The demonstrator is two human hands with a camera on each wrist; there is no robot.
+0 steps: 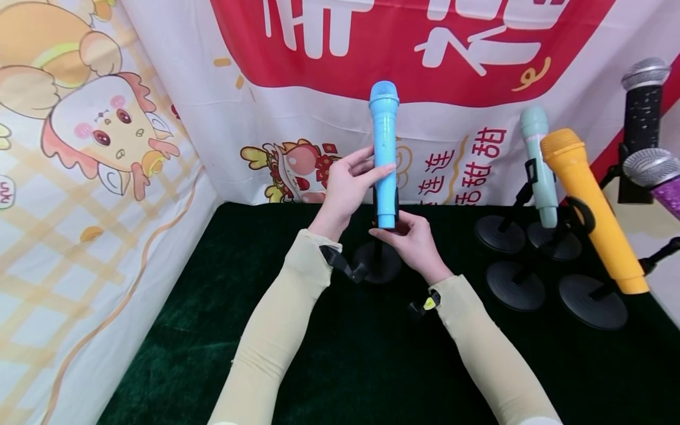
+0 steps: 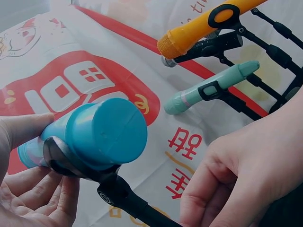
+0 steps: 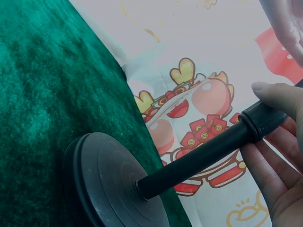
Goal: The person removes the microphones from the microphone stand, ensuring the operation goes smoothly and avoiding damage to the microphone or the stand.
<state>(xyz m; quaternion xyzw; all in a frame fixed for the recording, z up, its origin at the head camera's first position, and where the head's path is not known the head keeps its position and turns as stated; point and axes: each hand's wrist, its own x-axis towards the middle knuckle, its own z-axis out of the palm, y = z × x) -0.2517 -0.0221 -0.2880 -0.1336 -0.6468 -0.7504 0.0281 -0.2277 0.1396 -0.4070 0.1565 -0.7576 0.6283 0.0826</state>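
- A black clip (image 2: 57, 156) rings the lower part of the blue microphone (image 1: 385, 139); another black clip (image 1: 584, 215) carries the orange microphone (image 1: 595, 206).
- Viewed from the head, the blue microphone stands nearly upright above the dark green tabletop (image 1: 186, 330), long axis from 12 to 6 o'clock, its mesh head at 12.
- The left grip (image 1: 345, 180) grasps the blue microphone from its 9 o'clock side, thumb and fingers around the body.
- The right grip (image 1: 417, 239), at 5 o'clock from it, pinches the upper pole of the black stand (image 3: 199, 163), whose round base rests on the tabletop.
- At 3 o'clock stand the mint microphone (image 1: 540, 159) and the orange one, its head towards 11.
- Red writing (image 1: 486, 141) on the backdrop includes "连连" and "甜甜"; large white characters above are cut off.
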